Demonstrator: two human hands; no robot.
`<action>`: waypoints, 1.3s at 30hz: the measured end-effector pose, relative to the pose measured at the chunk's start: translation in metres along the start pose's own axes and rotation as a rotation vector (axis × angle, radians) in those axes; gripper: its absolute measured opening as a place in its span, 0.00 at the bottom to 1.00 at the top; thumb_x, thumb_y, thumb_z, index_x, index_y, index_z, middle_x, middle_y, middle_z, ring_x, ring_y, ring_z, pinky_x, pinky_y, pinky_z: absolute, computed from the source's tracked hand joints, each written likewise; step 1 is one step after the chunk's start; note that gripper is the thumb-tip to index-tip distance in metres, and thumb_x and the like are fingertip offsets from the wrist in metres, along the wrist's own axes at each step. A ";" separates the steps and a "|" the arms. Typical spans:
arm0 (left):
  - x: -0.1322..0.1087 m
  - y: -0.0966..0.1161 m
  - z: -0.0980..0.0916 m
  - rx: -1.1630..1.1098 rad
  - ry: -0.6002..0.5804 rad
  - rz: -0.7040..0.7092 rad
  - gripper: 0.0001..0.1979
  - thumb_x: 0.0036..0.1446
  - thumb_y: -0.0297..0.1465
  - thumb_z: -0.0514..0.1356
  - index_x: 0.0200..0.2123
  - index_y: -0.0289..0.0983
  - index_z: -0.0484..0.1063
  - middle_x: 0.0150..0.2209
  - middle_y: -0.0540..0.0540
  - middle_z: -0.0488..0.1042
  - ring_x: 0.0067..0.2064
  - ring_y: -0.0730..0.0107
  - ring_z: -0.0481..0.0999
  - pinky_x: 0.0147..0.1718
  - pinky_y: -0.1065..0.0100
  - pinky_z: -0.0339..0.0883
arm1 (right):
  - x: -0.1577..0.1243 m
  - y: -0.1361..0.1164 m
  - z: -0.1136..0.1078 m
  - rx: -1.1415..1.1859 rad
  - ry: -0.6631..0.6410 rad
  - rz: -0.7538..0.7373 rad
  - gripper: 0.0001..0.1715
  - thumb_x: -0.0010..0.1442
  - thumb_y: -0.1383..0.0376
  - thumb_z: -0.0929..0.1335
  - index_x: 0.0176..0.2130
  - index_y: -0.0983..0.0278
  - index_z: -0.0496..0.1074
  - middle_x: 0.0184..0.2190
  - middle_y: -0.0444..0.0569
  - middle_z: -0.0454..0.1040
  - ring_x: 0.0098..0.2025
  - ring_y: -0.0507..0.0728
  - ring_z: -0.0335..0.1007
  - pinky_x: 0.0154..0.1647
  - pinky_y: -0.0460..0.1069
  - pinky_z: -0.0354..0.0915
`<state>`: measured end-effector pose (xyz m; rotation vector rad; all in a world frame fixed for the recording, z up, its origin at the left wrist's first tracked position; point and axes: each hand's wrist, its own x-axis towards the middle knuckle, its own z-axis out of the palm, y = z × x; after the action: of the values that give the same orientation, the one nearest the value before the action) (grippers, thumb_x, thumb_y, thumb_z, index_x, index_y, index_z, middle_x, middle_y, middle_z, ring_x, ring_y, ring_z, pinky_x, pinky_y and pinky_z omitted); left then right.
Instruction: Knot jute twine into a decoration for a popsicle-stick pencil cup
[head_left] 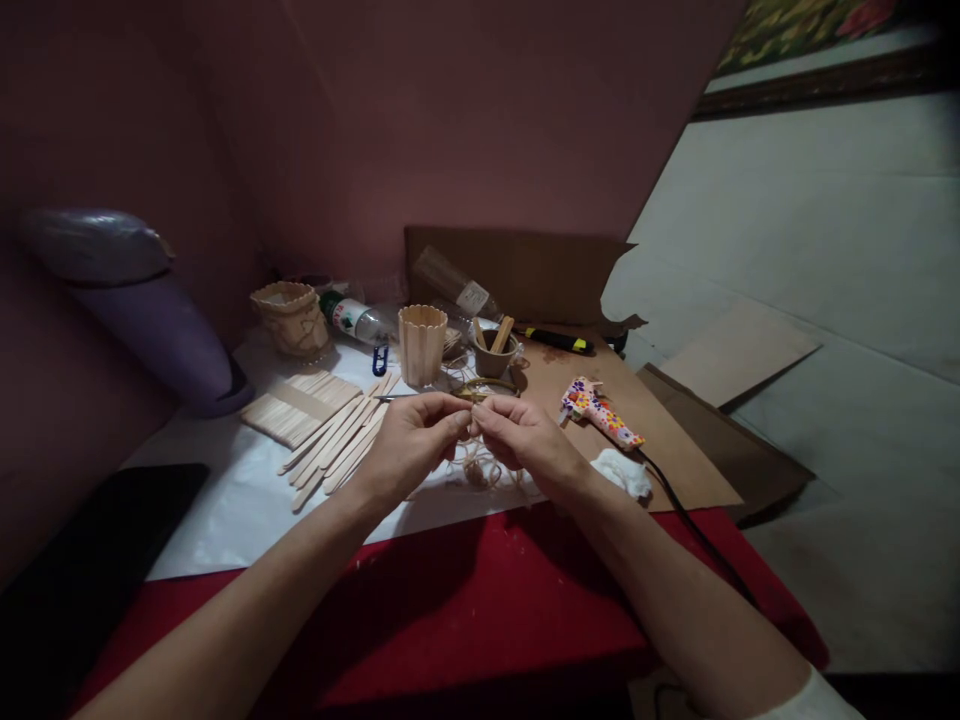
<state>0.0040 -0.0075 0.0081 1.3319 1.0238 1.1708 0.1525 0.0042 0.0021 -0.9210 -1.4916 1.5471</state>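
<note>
My left hand and my right hand meet at the fingertips above the table, both pinched on a thin strand of jute twine whose loose tangle lies just below them on the white sheet. Behind the hands stands a cup made of wooden sticks. A small brown cup with sticks in it stands to its right.
Loose craft sticks lie left of my hands, a flat panel of sticks beyond them. A flowered glue gun with a black cord lies on brown cardboard, a white wad beside it. A twine-wrapped pot, bottle and cutter sit behind.
</note>
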 end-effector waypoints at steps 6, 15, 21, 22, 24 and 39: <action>0.000 0.003 0.001 -0.018 0.050 -0.042 0.10 0.43 0.33 0.64 0.29 0.31 0.77 0.17 0.53 0.66 0.19 0.80 0.60 0.17 0.74 0.52 | -0.002 -0.002 -0.001 0.058 -0.039 0.091 0.16 0.57 0.55 0.64 0.27 0.65 0.63 0.14 0.35 0.50 0.15 0.44 0.36 0.15 0.42 0.36; 0.002 -0.003 0.000 0.056 0.103 -0.032 0.10 0.40 0.33 0.66 0.26 0.32 0.77 0.19 0.51 0.70 0.20 0.80 0.61 0.20 0.74 0.54 | 0.004 0.009 -0.002 -0.190 0.035 -0.081 0.21 0.57 0.51 0.63 0.25 0.65 0.63 0.14 0.37 0.53 0.17 0.46 0.44 0.16 0.43 0.43; 0.003 -0.004 -0.001 0.085 0.113 -0.058 0.09 0.40 0.33 0.66 0.23 0.32 0.76 0.19 0.51 0.70 0.21 0.79 0.62 0.21 0.74 0.56 | 0.002 0.007 -0.005 -0.362 0.040 -0.134 0.19 0.62 0.56 0.59 0.25 0.65 0.63 0.17 0.41 0.60 0.19 0.47 0.52 0.19 0.43 0.51; 0.003 -0.002 -0.002 0.073 0.116 -0.082 0.09 0.40 0.33 0.66 0.23 0.32 0.75 0.18 0.52 0.68 0.20 0.80 0.60 0.19 0.75 0.54 | 0.001 0.007 -0.006 -0.380 0.034 -0.128 0.18 0.62 0.57 0.59 0.26 0.65 0.64 0.17 0.41 0.62 0.19 0.47 0.54 0.20 0.43 0.52; 0.002 0.000 -0.002 0.045 0.119 -0.131 0.09 0.38 0.33 0.67 0.21 0.32 0.73 0.16 0.54 0.64 0.18 0.83 0.56 0.17 0.76 0.49 | 0.000 0.006 -0.006 -0.409 0.034 -0.110 0.16 0.62 0.58 0.59 0.29 0.65 0.64 0.18 0.42 0.65 0.18 0.47 0.55 0.20 0.43 0.54; 0.006 -0.006 -0.007 -0.002 0.021 -0.264 0.10 0.39 0.32 0.66 0.21 0.32 0.70 0.14 0.55 0.59 0.16 0.84 0.52 0.15 0.76 0.42 | 0.000 0.004 -0.009 -0.729 0.120 -0.290 0.08 0.56 0.70 0.63 0.27 0.66 0.68 0.25 0.45 0.68 0.28 0.50 0.62 0.29 0.45 0.58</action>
<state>-0.0014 0.0005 0.0026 1.1448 1.1734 0.9881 0.1604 0.0085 -0.0022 -1.1020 -2.0342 0.7169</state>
